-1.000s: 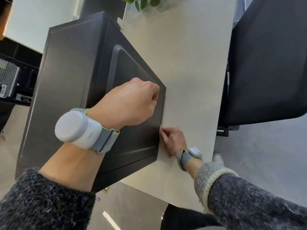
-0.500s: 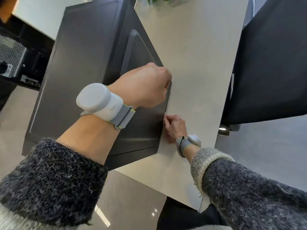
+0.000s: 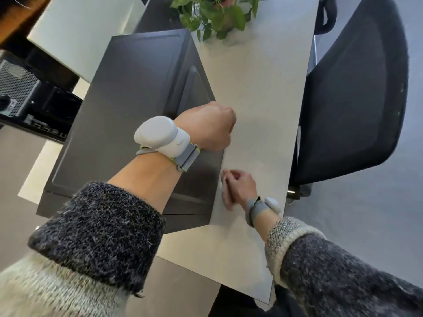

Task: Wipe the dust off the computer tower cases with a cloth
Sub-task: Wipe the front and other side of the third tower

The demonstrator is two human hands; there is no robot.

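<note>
A black computer tower [image 3: 137,92] stands on a white desk [image 3: 258,88]. My left hand [image 3: 208,126] is curled into a fist over the tower's upper right edge, with its fingers hidden on the far side. Lower down, my right hand [image 3: 238,186] rests on the desk against the foot of the tower's side panel, fingers drawn together and blurred. A small pale scrap shows at its fingertips. Whether that is a cloth I cannot tell. Both wrists wear grey bands with white pods.
A leafy potted plant [image 3: 212,14] sits at the desk's far end behind the tower. A black office chair [image 3: 357,92] stands close to the desk's right edge. Another open computer case with a perforated panel [image 3: 18,88] is at the far left.
The view has tilted up, bringing the plant into sight. My left hand slid along the tower's edge to its right corner. My right hand drew its fingers together at the tower's base.
</note>
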